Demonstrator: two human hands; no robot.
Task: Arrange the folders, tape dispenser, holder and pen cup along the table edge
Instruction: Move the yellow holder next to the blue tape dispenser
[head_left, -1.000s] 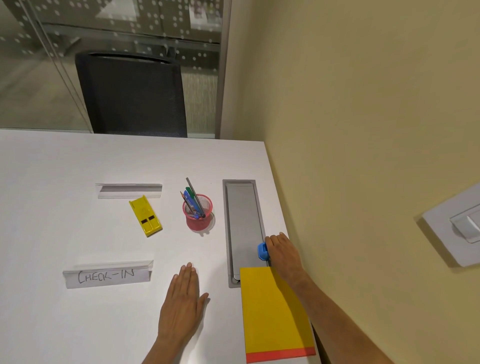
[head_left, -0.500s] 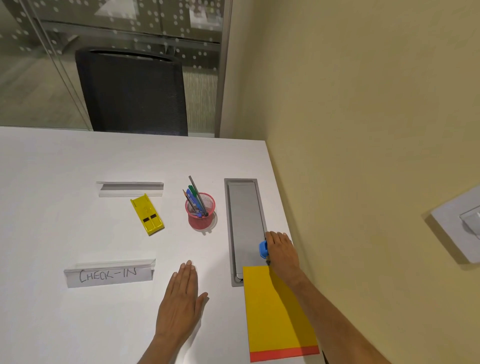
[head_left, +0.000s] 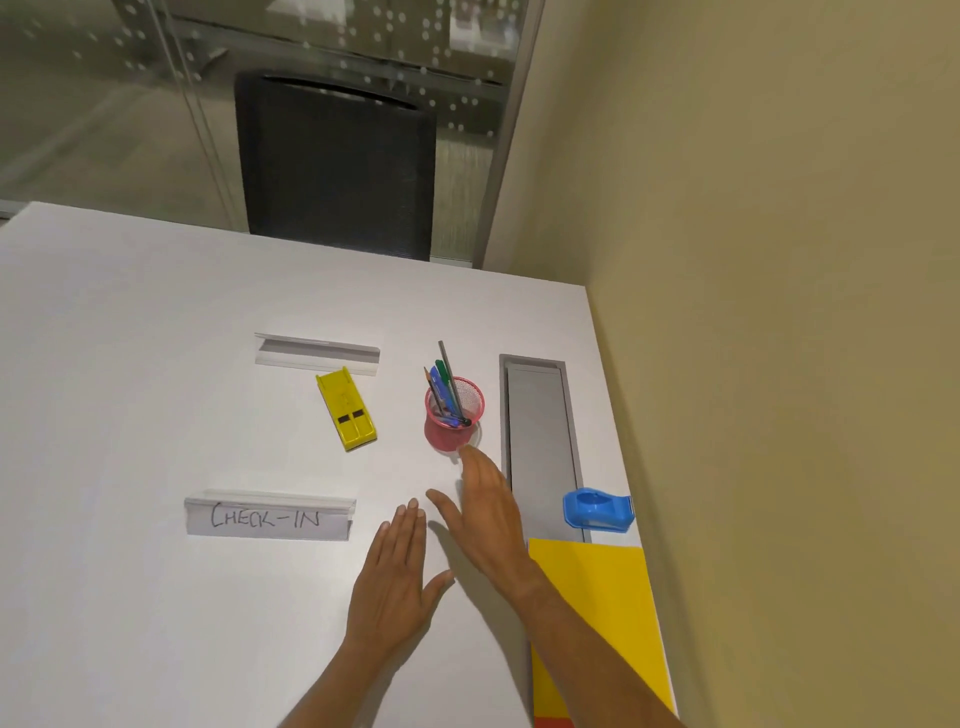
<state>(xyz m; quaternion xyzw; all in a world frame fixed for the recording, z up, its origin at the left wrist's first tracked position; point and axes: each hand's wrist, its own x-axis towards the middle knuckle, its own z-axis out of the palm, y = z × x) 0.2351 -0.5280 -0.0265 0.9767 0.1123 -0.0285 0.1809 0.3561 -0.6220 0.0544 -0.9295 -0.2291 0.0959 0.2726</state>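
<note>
A blue tape dispenser stands alone at the table's right edge, just beyond a yellow folder that lies along that edge over a red one. The red mesh pen cup with several pens stands left of the grey cable tray. My right hand is open, fingers stretched toward the cup, fingertips just short of its base. My left hand rests flat and open on the white table. A yellow holder lies further left.
A "CHECK-IN" paper sign stands at the front left and a blank folded sign behind the holder. A grey cable tray is set into the table near the yellow wall. A black chair stands beyond the far edge.
My right hand let go of the tape dispenser at the right edge and swung left toward the pen cup. My left hand stayed flat on the table.
</note>
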